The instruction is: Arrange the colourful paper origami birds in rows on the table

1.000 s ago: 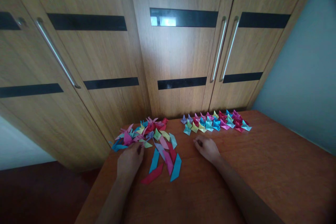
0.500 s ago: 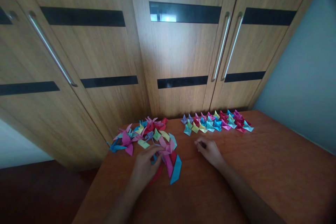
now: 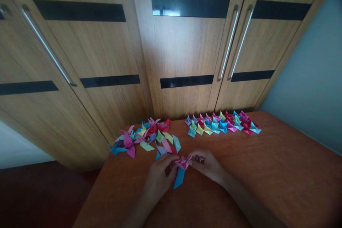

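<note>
Between my two hands is a pink folded-paper piece (image 3: 183, 162), raised over the table. My left hand (image 3: 162, 172) pinches its left end, and my right hand (image 3: 205, 164) pinches its right end with thumb and fingers. Below it lies a blue paper strip (image 3: 179, 178), partly covered. Just behind my left hand are flat folded strips, among them a pale pink one (image 3: 166, 145) and a pale teal one (image 3: 176, 143). My left hand hides part of this pile.
A loose heap of colourful folded papers (image 3: 129, 146) spreads over the left of the wooden table (image 3: 267, 171). Rows of small folded paper shapes (image 3: 215, 125) stand at the back right. Behind the table rises a wooden wardrobe (image 3: 184, 46) with metal handles.
My left hand has brought the pink folded paper up and to the right from the pile. My right hand has moved down and left and now grips its other end.
</note>
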